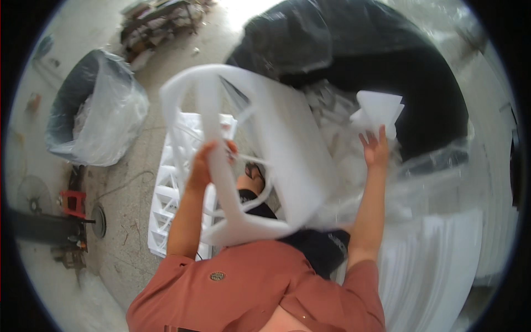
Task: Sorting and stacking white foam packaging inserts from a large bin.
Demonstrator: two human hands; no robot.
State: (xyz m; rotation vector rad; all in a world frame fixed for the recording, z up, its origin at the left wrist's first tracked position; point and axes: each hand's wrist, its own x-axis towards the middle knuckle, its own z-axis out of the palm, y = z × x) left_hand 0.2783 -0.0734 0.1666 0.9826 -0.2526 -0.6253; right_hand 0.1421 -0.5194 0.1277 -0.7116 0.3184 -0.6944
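A large white foam block (pixel 293 138) with cut-out openings and thin bars stands tilted in front of my body. My left hand (pixel 202 167) is closed around one of its upright bars. To the right, my right hand (pixel 376 149) is stretched out with its fingers spread. Just beyond those fingertips are white angular foam pieces (pixel 379 105), over a big bin lined with black plastic (pixel 428 97). Whether the fingertips touch these pieces I cannot tell. More loose white foam scraps (pixel 332 105) lie inside the bin.
A white foam panel with triangular cut-outs (pixel 166 193) lies left of my legs. Farther left stand a bin with a clear plastic liner (pixel 119 119), a red stool (pixel 73 203) and a fan (pixel 34 198). Stacked white foam sheets (pixel 431 265) are at my right.
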